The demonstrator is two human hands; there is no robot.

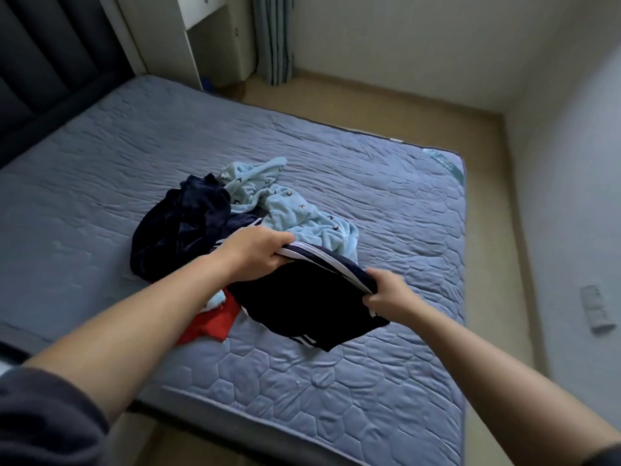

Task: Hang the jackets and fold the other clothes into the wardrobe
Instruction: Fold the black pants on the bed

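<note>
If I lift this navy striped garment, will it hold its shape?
Probably not: the navy striped garment sags between the left hand and right hand, so it looks floppy. It is likely light, since both hands grip only its striped edge.

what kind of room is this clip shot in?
Almost certainly a bedroom: a bare quilted mattress against a padded headboard, curtains in the far corner, and a pile of clothes on the bed, with both hands gripping dark shorts.
</note>
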